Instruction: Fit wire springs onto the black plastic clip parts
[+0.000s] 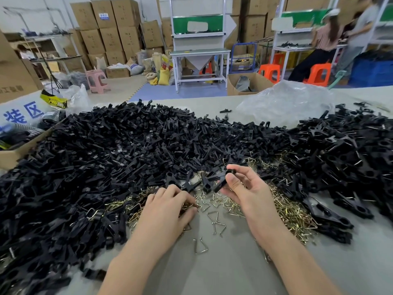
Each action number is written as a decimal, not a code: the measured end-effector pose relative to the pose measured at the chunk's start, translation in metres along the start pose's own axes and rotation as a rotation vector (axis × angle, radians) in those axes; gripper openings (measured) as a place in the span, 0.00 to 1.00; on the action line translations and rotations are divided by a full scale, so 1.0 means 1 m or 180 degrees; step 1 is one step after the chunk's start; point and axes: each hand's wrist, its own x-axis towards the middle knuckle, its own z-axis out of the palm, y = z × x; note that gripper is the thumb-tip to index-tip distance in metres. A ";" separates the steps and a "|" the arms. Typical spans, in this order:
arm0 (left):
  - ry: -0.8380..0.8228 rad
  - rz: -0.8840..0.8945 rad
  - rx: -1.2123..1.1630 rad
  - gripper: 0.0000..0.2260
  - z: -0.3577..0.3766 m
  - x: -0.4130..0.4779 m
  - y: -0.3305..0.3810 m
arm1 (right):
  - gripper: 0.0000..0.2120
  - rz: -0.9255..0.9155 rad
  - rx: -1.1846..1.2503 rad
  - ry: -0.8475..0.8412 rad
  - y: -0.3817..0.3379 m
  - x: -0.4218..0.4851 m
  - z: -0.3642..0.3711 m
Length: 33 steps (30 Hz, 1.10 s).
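Note:
A huge heap of black plastic clip parts (119,150) covers the table from left to right. Loose brass-coloured wire springs (289,211) lie in a pile in front of it, with single springs (215,222) scattered nearer me. My right hand (246,192) holds one black clip part (223,177) between thumb and fingers, just above the springs. My left hand (168,207) rests palm down on the springs, its fingertips pinched on wire springs (189,206) at the pile's edge.
A cardboard box (12,154) sits at the table's left edge. A crumpled clear plastic bag (285,101) lies at the back right. Grey tabletop (212,271) shows between my forearms. Two people stand at a bench (302,47) far right.

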 end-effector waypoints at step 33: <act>0.0631 -0.0201 -0.2411 0.13 0.001 0.003 0.015 | 0.15 0.0475 0.0672 -0.0550 -0.005 -0.006 0.006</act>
